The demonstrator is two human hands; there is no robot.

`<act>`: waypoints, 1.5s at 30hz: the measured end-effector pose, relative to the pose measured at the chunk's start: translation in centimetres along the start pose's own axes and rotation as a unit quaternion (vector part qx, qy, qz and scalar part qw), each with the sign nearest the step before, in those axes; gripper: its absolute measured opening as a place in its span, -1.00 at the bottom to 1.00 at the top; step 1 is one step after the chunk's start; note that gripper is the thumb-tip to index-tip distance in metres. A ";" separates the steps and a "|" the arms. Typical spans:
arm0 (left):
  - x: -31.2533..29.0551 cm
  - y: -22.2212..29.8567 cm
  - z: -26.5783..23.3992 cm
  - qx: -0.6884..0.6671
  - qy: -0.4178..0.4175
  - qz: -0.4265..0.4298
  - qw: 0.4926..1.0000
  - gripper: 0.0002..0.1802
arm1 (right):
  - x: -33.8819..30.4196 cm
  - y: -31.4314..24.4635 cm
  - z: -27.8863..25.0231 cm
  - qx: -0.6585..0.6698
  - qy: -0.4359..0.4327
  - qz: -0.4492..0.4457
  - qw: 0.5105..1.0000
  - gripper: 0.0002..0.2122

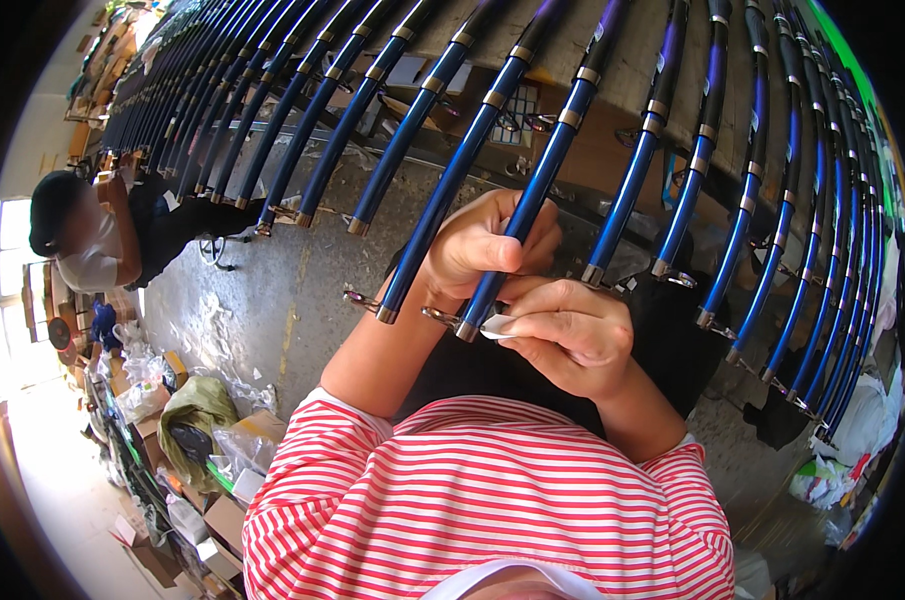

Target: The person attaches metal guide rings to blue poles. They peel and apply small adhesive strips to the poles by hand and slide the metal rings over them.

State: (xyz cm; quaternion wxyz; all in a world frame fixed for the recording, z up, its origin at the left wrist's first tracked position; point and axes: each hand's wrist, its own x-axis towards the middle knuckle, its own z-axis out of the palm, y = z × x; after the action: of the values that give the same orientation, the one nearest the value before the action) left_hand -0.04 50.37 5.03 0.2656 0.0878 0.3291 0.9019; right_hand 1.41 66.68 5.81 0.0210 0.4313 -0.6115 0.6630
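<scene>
A blue fishing rod section (545, 180) with silvery bands slants down toward me. My left hand (464, 250) is closed round it, thumb on its near side and fingers curled behind. A small ring guide (438, 316) sticks out to the left near the rod's lower end. Just right of that end, my right hand (577, 330) pinches a small white piece (495, 326), which looks like paper or thin cloth. The white piece is at the rod's end; I cannot tell if it touches. Neighbouring blue rods (442, 200) hang close on both sides.
Many like rods form a long row over a wooden bench (612, 75). At the left a co-worker (102, 230) in a dark cap sits by the row's far end. Boxes, plastic bags and a green cloth (200, 415) crowd the lower left. White bags (857, 430) lie at the right.
</scene>
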 end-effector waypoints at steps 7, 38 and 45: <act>0.2 -0.2 0.0 -0.008 0.005 0.011 1.000 -0.46 | -0.3 -1.2 -0.3 -0.043 0.034 0.022 0.998 -0.89; 1.3 -5.4 0.5 -0.158 0.015 0.041 0.987 -0.49 | -3.8 -0.3 -4.0 0.035 0.080 -0.012 0.996 -0.90; 1.3 -5.3 0.4 -0.159 0.007 0.044 0.986 -0.53 | -3.6 -0.3 -3.6 0.046 0.072 -0.015 0.996 -0.89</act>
State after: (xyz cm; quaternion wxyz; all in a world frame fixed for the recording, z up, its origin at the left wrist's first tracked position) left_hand 1.27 54.68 1.87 0.2337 0.0525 0.1796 0.9541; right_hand 1.83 71.54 4.36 0.0546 0.3921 -0.5711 0.7191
